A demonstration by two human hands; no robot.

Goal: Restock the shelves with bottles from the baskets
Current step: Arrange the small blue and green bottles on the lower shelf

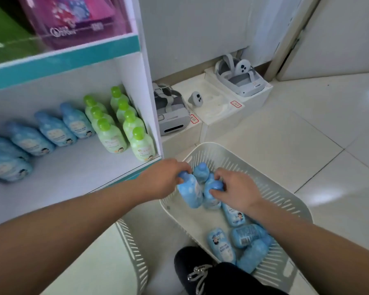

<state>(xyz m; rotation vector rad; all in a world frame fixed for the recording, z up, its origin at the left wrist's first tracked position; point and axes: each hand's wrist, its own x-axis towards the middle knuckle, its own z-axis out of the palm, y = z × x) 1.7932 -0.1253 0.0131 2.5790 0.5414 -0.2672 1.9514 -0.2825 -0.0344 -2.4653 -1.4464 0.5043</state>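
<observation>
Bottles (219,245) crowd the basket (285,201) (headsets (170,111) behind).

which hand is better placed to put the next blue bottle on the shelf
Left. The left hand grips a blue bottle at the basket side nearest the shelf; the right hand holds a second bottle but sits farther away.

Slotted white plastic basket (264,188), glossy floor tiles (307,128), smooth plastic bottles (189,193).
</observation>
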